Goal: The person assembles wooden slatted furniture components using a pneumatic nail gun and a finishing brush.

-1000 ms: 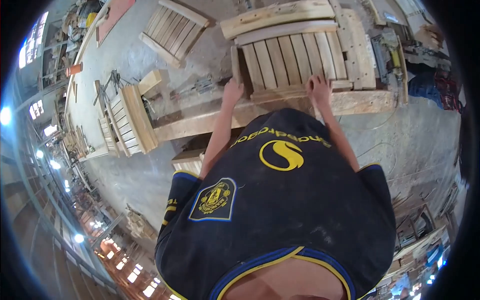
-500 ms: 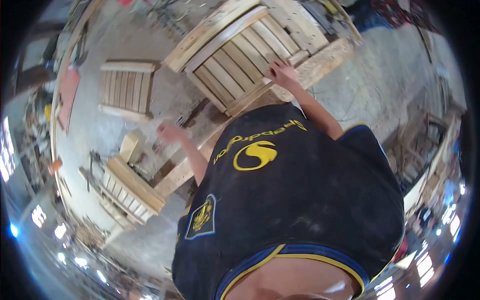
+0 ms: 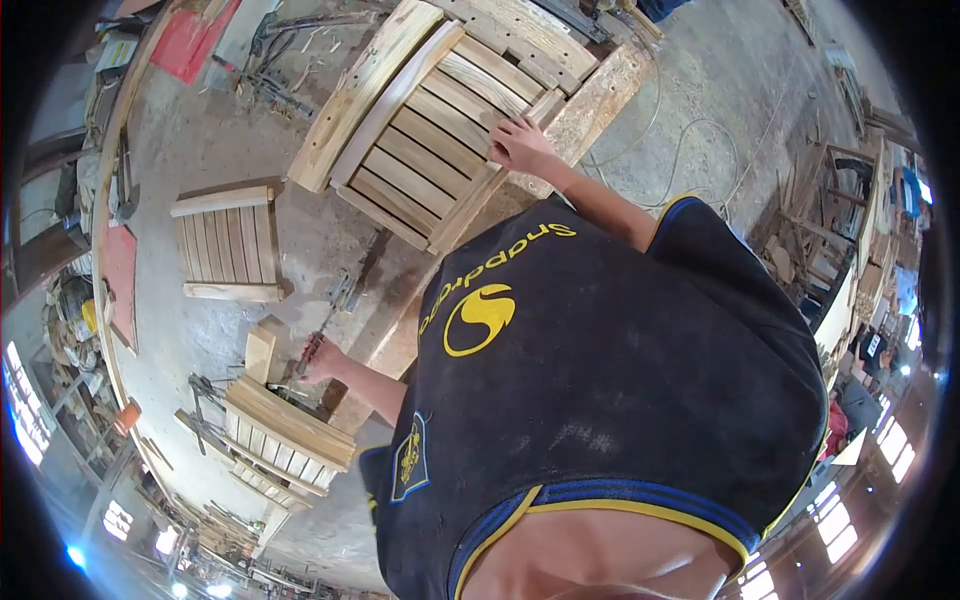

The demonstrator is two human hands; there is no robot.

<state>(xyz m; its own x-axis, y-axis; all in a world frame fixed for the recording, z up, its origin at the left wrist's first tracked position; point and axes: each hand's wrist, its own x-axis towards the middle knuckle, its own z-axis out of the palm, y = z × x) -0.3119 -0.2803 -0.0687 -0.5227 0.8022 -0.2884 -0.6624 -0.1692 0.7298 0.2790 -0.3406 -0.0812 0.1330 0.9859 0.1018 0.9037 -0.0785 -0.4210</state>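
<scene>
A slatted wooden panel (image 3: 430, 140) with a curved rail lies on the bench at upper centre. My right hand (image 3: 520, 146) rests on the panel's near edge, fingers bent and pressed to the wood. At the left, my left hand (image 3: 320, 360) is closed around a slim dark tool (image 3: 312, 347), whose exact kind is unclear. It is held just right of a small wooden block (image 3: 260, 350) and above a slatted wooden piece (image 3: 285, 425).
Another slatted panel (image 3: 230, 245) lies at the left. Metal clamps or tools (image 3: 275, 90) sit at upper left, near a red sheet (image 3: 195, 40). A thin cable (image 3: 705, 125) curls on the floor at the right. Wooden frames (image 3: 815, 215) stand farther right.
My left hand has moved down the view and now holds the dark tool. My right hand stays at the panel's edge. The view has shifted, bringing the floor cable into clearer sight.
</scene>
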